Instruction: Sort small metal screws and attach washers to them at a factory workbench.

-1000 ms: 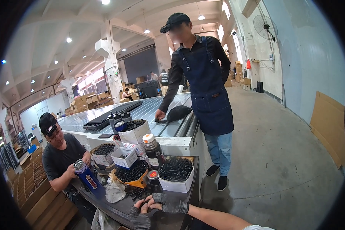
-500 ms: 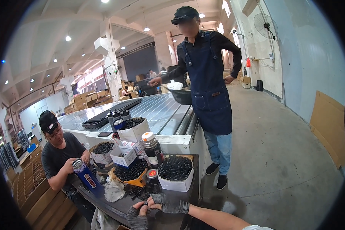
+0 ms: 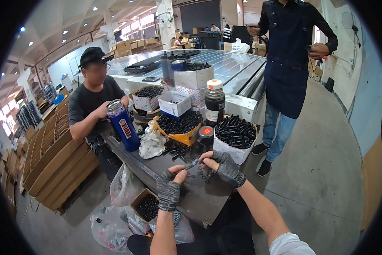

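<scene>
My left hand point(image 3: 169, 188), in a grey fingerless glove, pinches a thin dark rod point(image 3: 189, 167) between thumb and fingers. At the rod's far end my right hand point(image 3: 225, 168), gloved alike, has thumb and fingertips pressed together; whatever it grips is too small to make out. Both hands are over the dark tabletop point(image 3: 206, 199). Small dark rings and short parts point(image 3: 206, 173) lie below the right fingers. Just beyond stand a white box of black cylindrical parts point(image 3: 235, 132), a squat jar with a red-orange lid point(image 3: 206, 135) and an orange-edged box of black parts point(image 3: 179, 123).
A tall dark bottle with an orange-and-white cap point(image 3: 215, 101), a blue flask point(image 3: 124, 127) and a white rag point(image 3: 152, 143) stand or lie on the table. A co-worker point(image 3: 97, 93) sits left; an aproned person point(image 3: 286, 63) stands right. Plastic bags point(image 3: 110, 227) are below.
My view has tilted down and swung left, so both forearms now show. My hands stay close together. The standing person has lowered an arm, and the dark pan-like thing they held is out of sight.
</scene>
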The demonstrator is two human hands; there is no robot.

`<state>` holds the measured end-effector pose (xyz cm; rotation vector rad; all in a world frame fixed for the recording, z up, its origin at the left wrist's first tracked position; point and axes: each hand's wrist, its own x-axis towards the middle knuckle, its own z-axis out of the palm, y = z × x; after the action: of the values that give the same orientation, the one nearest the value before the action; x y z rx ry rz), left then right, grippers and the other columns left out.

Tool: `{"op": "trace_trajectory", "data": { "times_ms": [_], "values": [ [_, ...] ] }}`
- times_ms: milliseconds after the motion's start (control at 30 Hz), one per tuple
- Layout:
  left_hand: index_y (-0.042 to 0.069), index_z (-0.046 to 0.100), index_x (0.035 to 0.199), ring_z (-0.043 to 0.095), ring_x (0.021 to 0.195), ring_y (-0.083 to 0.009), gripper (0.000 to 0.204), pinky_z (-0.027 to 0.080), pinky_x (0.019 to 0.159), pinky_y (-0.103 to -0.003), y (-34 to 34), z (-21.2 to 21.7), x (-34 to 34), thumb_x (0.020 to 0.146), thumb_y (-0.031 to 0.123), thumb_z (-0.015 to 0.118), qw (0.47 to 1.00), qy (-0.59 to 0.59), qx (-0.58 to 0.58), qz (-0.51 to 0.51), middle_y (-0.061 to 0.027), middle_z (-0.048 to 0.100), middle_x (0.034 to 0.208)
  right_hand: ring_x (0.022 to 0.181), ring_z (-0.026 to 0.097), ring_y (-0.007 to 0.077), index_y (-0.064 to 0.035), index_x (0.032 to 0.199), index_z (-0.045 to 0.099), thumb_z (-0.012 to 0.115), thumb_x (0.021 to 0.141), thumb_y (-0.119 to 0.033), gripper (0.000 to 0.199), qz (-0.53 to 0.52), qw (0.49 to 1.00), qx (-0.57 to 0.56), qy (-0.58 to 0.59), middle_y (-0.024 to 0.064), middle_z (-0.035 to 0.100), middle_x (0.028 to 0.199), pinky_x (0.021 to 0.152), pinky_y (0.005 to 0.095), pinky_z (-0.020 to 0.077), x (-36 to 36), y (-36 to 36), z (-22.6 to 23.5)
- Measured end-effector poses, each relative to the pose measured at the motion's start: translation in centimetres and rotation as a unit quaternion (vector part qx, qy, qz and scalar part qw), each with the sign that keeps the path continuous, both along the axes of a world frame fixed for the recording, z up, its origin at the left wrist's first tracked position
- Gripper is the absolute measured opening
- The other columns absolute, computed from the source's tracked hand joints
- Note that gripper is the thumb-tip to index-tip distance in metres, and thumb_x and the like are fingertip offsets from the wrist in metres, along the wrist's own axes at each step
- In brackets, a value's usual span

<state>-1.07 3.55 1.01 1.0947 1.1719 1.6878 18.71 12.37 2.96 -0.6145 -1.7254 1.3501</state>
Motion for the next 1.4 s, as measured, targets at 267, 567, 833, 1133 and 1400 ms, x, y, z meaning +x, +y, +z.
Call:
{"op": "trace_trajectory", "data": {
  "times_ms": [267, 567, 833, 1133, 1400],
  "values": [
    [0.000, 0.067, 0.109, 0.066, 0.079, -0.0147, 0.022, 0.053, 0.072, -0.027, -0.6, -0.5, -0.1, 0.091, 0.011, 0.071, 0.999, 0.008, 0.013, 0.046, -0.0083, 0.071, 0.091, 0.084, 0.063, 0.0106, -0.0041, 0.109, 0.069, 0.061, 0.099, -0.022, 0.022, -0.041, 0.992, 0.010, -0.115, 0.0021, 0.070, 0.088, 0.077, 0.0289, 0.0518, -0.3, -0.6, 0.4],
    [0.000, 0.066, 0.109, 0.064, 0.074, -0.0134, 0.020, 0.053, 0.069, -0.027, -1.0, 0.1, 0.2, 0.093, 0.011, 0.068, 0.996, -0.015, 0.032, 0.084, -0.0064, 0.068, 0.089, 0.094, 0.064, 0.0348, -0.0058, 0.101, 0.067, 0.059, 0.094, -0.030, 0.026, -0.046, 0.886, 0.291, -0.358, 0.0148, 0.066, 0.097, 0.081, 0.0424, 0.0504, -0.7, -0.3, 1.8],
    [0.001, 0.067, 0.108, 0.063, 0.079, -0.0118, 0.020, 0.052, 0.072, -0.026, -0.7, 0.0, 0.4, 0.092, 0.012, 0.070, 0.997, -0.010, 0.027, 0.076, -0.0047, 0.068, 0.089, 0.096, 0.064, 0.0338, -0.0055, 0.104, 0.067, 0.060, 0.093, -0.025, 0.023, -0.061, 0.890, 0.310, -0.328, 0.0143, 0.065, 0.098, 0.082, 0.0426, 0.0505, 0.8, 0.0, 1.9],
    [0.000, 0.068, 0.108, 0.062, 0.083, -0.0113, 0.022, 0.050, 0.076, -0.026, -0.9, 0.3, 0.5, 0.092, 0.014, 0.071, 0.998, -0.005, 0.014, 0.059, -0.0039, 0.067, 0.091, 0.093, 0.063, 0.0324, -0.0099, 0.112, 0.067, 0.071, 0.084, -0.012, 0.028, -0.050, 0.889, 0.361, -0.277, 0.0130, 0.062, 0.097, 0.080, 0.0392, 0.0515, 3.9, -2.8, 0.8],
    [0.000, 0.068, 0.108, 0.063, 0.084, -0.0115, 0.022, 0.051, 0.075, -0.026, -1.1, 0.2, 0.7, 0.092, 0.013, 0.071, 0.998, -0.012, 0.007, 0.058, -0.0040, 0.068, 0.091, 0.090, 0.064, 0.0284, -0.0131, 0.107, 0.072, 0.072, 0.086, -0.018, 0.022, -0.013, 0.855, 0.406, -0.324, 0.0097, 0.063, 0.098, 0.078, 0.0376, 0.0520, 3.5, -2.9, -0.3]
  ]
}}
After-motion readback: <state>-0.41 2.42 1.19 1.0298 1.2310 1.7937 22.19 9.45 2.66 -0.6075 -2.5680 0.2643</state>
